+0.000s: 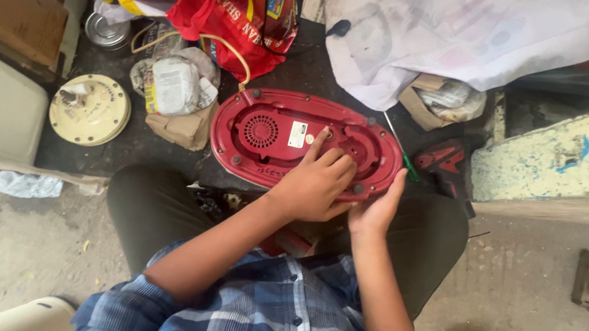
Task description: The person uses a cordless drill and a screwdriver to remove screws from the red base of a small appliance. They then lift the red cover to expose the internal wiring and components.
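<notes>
Red oval appliance base [268, 135] lies upside down on a dark mat [308, 67] on the floor, just ahead of the seated person's knees, its round vent grille and white label facing up. One left hand [313, 183] rests flat on the base's near right part, fingers loosely spread, index finger stretched toward the label. One right hand [377, 209] curls round the base's near right rim, fingers bent against the edge; neither hand pinches a tool. Both forearms reach forward from blue checked sleeves. One cream round disc [90, 109] lies well apart at the mat's left edge; one green-handled screwdriver [404, 158] lies just beside the base's right end
</notes>
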Motion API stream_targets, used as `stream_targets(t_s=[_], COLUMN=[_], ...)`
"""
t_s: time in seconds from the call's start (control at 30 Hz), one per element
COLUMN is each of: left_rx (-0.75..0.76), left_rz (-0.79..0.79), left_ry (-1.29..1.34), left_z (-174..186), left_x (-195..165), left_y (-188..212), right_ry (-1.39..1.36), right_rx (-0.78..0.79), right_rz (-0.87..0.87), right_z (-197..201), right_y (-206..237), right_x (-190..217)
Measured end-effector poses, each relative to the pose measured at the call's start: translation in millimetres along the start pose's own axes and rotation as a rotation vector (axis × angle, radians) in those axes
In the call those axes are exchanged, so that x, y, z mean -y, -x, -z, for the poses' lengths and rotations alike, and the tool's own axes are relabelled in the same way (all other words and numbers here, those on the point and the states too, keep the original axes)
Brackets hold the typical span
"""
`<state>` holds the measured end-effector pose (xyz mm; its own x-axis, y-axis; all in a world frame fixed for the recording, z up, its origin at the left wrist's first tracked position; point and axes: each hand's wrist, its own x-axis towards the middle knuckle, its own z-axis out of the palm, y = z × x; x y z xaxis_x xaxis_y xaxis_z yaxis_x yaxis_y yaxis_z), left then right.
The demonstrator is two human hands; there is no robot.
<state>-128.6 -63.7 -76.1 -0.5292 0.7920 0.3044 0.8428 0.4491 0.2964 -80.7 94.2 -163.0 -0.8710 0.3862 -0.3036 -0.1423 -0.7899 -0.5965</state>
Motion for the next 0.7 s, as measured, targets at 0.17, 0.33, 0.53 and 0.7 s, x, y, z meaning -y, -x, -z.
stream_targets(t_s=[0.17, 0.33, 0.53, 0.7], left_rx=[0.028, 0.032, -0.006, -0.033], left_rz=[-0.027, -0.01, 0.027, -0.002], left_ry=[-0.027, -0.007, 0.007, -0.028], left_z=[-5, -2, 4, 4], left_x=[-1, -2, -3, -3], left_y=[5, 3, 1, 5], right_ry=[0.014, 0.015, 0.449, 0.921], right_rx=[-0.048, -0.084, 0.026, 0.189], right_rz=[0.029, 0.001, 0.289, 0.15], right_z=[11, 19, 23, 10], right_y=[6, -1, 1, -1], right_x=[-9, -11, 22, 58])
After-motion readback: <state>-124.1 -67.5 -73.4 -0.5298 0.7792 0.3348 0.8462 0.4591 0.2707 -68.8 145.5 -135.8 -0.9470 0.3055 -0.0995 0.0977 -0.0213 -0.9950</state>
